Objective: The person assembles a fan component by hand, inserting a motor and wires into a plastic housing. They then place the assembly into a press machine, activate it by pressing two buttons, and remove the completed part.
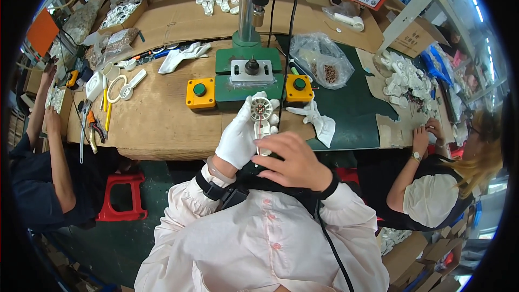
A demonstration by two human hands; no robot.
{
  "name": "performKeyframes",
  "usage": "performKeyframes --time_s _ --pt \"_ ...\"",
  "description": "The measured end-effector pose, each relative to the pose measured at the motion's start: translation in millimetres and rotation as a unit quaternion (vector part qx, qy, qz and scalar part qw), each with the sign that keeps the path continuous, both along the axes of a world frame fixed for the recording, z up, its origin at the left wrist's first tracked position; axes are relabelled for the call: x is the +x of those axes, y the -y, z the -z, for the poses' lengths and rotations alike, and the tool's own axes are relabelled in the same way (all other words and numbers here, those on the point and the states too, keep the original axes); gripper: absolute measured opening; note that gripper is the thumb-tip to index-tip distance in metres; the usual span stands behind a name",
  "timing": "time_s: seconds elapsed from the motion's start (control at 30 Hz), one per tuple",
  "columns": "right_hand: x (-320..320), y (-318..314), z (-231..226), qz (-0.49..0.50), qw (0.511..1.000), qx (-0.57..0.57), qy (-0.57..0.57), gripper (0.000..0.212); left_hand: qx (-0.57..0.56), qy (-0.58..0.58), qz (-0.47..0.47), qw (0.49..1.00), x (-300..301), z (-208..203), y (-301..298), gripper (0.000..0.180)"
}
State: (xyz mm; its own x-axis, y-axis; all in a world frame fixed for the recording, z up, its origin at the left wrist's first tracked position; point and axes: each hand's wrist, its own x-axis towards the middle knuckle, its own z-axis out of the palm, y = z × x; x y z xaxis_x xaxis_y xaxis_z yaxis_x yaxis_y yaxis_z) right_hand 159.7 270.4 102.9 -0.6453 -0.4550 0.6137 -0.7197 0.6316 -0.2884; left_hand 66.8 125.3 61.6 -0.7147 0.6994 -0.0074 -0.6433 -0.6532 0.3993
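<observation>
My left hand [237,139], in a white glove, is closed around a white plastic housing shaped like a small handheld fan. The round, slotted head of this fan housing [261,109] faces up, with coppery parts at its middle. A thin red wire [260,130] runs down from the head along the open handle. From the right, my bare right hand [289,159] reaches over the lower handle, fingers apart, fingertips at the wire and handle edge. Those fingers partly hide the handle's lower end. Just beyond my hands stands a green bench press [248,92] with a metal fixture [252,71].
Yellow button boxes [200,93] [299,87] flank the press. A loose white glove [319,123] lies right, below a clear bag of small brown parts [331,73]. Pliers [96,125] and white parts [118,87] lie left. Co-workers sit on both sides; white parts [403,78] are heaped right.
</observation>
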Motion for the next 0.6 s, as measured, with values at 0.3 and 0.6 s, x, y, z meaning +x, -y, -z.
performKeyframes --time_s 0.3,0.6 --pt "-4 -12 -14 -0.025 0.999 -0.013 0.041 0.024 -0.047 -0.022 -0.025 0.998 0 1 2 0.048" --pt "-55 -52 -54 0.002 0.994 -0.033 0.102 0.025 -0.004 -0.027 0.056 0.998 6 1 3 0.047"
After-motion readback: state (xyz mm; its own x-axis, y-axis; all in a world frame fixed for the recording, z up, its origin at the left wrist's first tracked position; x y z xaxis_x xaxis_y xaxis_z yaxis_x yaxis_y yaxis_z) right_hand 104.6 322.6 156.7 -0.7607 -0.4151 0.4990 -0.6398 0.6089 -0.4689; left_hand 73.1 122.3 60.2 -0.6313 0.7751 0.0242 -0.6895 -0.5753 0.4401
